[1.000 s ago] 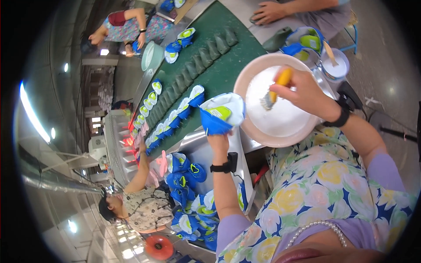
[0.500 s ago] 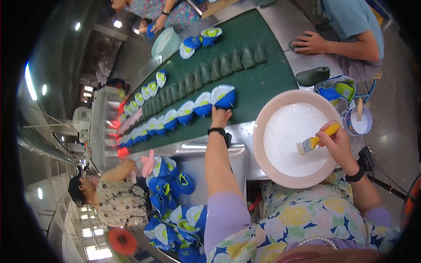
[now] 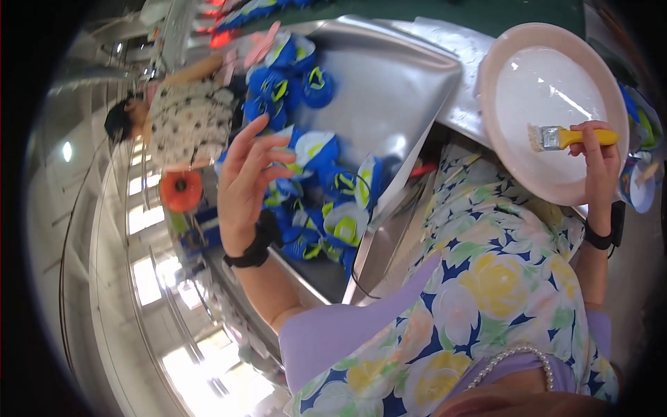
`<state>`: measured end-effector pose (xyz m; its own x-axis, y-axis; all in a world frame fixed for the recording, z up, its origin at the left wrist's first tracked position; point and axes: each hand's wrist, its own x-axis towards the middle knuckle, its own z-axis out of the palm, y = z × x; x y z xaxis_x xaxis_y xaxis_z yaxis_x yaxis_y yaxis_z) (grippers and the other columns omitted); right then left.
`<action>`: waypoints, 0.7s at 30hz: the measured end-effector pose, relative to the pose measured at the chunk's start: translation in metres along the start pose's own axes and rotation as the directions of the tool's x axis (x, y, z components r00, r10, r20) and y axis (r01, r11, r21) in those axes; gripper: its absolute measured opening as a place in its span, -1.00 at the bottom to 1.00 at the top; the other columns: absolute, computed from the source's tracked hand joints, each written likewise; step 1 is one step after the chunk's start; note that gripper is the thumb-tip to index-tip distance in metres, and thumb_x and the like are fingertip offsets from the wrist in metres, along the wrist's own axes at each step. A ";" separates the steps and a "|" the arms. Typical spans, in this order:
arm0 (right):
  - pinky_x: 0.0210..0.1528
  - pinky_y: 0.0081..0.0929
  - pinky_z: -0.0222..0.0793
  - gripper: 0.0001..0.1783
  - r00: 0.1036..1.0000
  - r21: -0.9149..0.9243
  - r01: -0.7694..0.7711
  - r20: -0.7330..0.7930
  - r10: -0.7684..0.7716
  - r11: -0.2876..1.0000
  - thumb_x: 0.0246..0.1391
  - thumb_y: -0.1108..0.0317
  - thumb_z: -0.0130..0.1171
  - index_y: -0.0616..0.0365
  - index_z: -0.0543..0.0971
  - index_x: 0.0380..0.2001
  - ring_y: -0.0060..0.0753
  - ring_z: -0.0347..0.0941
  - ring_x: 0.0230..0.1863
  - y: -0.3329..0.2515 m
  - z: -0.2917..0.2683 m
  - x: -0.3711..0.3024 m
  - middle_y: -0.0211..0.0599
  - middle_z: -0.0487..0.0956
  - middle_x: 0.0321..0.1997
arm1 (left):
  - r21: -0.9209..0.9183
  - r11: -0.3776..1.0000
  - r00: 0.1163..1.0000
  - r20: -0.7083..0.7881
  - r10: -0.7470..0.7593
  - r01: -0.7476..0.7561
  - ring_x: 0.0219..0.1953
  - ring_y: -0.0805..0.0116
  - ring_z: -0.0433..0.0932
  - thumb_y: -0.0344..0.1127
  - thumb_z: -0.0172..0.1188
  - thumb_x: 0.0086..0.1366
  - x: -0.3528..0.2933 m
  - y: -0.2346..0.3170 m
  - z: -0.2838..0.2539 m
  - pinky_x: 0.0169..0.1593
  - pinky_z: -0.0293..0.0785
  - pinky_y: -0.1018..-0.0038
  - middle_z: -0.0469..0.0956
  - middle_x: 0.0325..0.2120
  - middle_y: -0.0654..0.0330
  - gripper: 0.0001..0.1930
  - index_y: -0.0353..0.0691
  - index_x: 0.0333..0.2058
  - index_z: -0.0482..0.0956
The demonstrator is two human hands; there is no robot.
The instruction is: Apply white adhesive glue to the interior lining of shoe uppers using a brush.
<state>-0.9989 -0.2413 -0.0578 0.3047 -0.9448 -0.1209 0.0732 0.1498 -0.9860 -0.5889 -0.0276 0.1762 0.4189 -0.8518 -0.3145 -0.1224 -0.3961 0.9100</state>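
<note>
My left hand (image 3: 249, 182) is raised, empty and open with its fingers spread, beside and above a pile of blue, white and lime-green shoe uppers (image 3: 345, 224). Those uppers lie heaped in a wide metal tray (image 3: 389, 90), and my hand and wrist hide some of them. On the right, my right hand (image 3: 596, 163) grips a paintbrush (image 3: 590, 137) by its yellow handle. The pale bristles point left, over a round pinkish basin (image 3: 490, 125) holding white liquid (image 3: 521, 94). Whether the bristles touch the liquid I cannot tell.
A green conveyor belt (image 3: 479, 15) runs along the top edge, with blue uppers at its left end near a red glow. A co-worker in a patterned top (image 3: 186, 132) stands beyond the tray. A small tub (image 3: 638, 194) stands right of the basin.
The view has swung left and down. My left hand has left the row of shoe uppers on the belt and come over to the tray's pile. The paintbrush stays in my right hand.
</note>
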 end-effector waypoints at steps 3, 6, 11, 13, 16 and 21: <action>-0.27 -0.69 0.36 -0.77 0.998 0.017 0.007 0.067 -0.008 1.000 0.25 0.22 0.07 0.17 0.48 -0.19 -0.69 0.41 -0.41 -0.006 0.010 -0.002 -0.32 0.57 -0.26 | 0.118 0.969 0.952 -0.248 -0.181 0.215 -0.18 0.31 0.58 -0.30 0.06 0.35 -0.065 -0.028 -0.033 -0.27 0.61 0.47 0.48 -0.07 0.00 -0.44 -0.28 0.26 0.13; -0.27 -0.69 0.36 -0.77 0.990 0.057 0.043 0.134 -0.051 0.997 0.25 0.22 0.08 0.17 0.48 -0.19 -0.69 0.41 -0.41 -0.009 0.017 -0.002 -0.32 0.57 -0.26 | 0.449 0.663 0.776 -0.124 -0.619 0.600 -0.32 0.32 0.60 -0.27 0.29 0.19 -0.114 -0.127 -0.073 -0.44 0.60 0.49 0.52 -0.17 0.06 -0.16 -0.12 0.33 -0.04; -0.25 -0.71 0.35 -0.76 0.991 0.055 0.080 0.103 -0.086 0.995 0.23 0.23 0.11 0.17 0.48 -0.19 -0.69 0.40 -0.40 -0.008 0.000 -0.016 -0.32 0.58 -0.26 | 0.604 0.318 0.533 -0.213 -0.818 0.730 -0.14 0.16 0.56 -0.16 0.48 -0.06 -0.156 -0.280 0.002 -0.43 0.57 0.33 0.32 0.10 -0.16 0.17 -0.29 0.31 -0.26; -0.26 -0.72 0.34 -0.76 0.995 0.058 0.096 0.011 -0.097 0.994 0.22 0.23 0.12 0.17 0.48 -0.18 -0.71 0.39 -0.40 -0.009 -0.012 -0.027 -0.32 0.58 -0.26 | 0.744 0.581 0.917 -0.400 -0.006 0.328 -0.10 0.16 0.54 -0.20 0.46 -0.03 -0.168 -0.361 -0.010 -0.47 0.58 0.39 0.30 0.09 -0.09 0.15 -0.23 0.31 -0.28; -0.28 -0.72 0.32 -0.76 0.988 0.091 0.035 -0.154 -0.021 0.995 0.23 0.23 0.11 0.16 0.48 -0.18 -0.72 0.38 -0.42 0.009 -0.027 -0.042 -0.31 0.58 -0.26 | -0.034 0.853 0.738 -0.484 -0.470 0.520 0.14 0.16 0.31 -0.15 0.49 -0.06 -0.089 -0.278 0.044 0.21 0.23 0.37 0.26 0.12 -0.08 0.17 -0.29 0.31 -0.25; -0.28 -0.74 0.30 -0.75 0.998 0.059 0.008 -0.060 -0.004 0.998 0.24 0.22 0.10 0.14 0.48 -0.15 -0.72 0.37 -0.42 0.013 -0.028 -0.045 -0.28 0.58 -0.20 | -0.382 0.887 0.695 -0.564 -0.447 0.260 -0.12 0.08 0.54 -0.22 0.39 0.08 -0.002 -0.271 0.035 -0.28 0.60 0.25 0.32 0.03 -0.07 0.06 -0.20 0.32 -0.27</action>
<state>-1.0387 -0.2049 -0.0689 0.2470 -0.9611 -0.1234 0.1317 0.1594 -0.9784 -0.5885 0.0697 -0.0793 0.8529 -0.2216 -0.4727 0.3443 -0.4420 0.8283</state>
